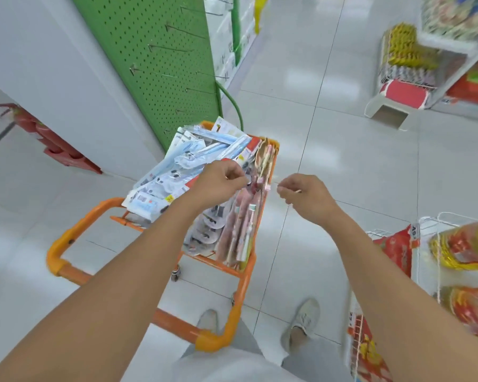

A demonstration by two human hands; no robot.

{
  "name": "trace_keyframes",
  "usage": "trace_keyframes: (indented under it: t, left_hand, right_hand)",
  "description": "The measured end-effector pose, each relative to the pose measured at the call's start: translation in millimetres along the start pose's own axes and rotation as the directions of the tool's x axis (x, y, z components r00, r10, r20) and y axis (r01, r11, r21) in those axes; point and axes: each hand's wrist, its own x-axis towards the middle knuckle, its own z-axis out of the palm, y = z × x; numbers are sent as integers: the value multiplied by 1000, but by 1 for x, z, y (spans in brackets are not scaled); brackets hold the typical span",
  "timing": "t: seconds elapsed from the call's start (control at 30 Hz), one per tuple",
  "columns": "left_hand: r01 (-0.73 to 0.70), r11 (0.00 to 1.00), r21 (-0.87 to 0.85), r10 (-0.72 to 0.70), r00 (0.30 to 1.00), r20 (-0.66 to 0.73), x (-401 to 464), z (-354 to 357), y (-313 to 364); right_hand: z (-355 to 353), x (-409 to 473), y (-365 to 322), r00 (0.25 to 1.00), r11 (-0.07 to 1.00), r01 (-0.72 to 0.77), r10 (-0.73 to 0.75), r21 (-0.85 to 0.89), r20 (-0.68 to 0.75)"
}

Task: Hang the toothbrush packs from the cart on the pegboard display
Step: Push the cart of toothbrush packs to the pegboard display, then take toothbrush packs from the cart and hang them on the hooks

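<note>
Clear-wrapped toothbrush packs (204, 172) heap in the orange wire cart (240, 282) beneath the green pegboard's (155, 51) bare hooks, left hand (218, 183) fingers pinching at the pink packs by its right edge, right hand (301, 194) curled on something too blurred to name.

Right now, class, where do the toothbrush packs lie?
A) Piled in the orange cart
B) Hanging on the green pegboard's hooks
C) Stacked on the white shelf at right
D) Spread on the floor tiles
A: the toothbrush packs fill the orange cart, while the green pegboard hooks are bare.
</note>
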Motion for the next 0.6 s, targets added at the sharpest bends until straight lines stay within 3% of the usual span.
trace_keyframes:
  t: [0.27,0.6]
  left_hand:
    - [141,990,-18,-141,989,-51,45,99,65]
    - [324,927,-191,-370,877,-306,147,69,51]
  right_hand:
    - [-97,61,39,985,1000,3,3,-29,174]
    - [-94,205,-18,894,966,235,-172,-107,413]
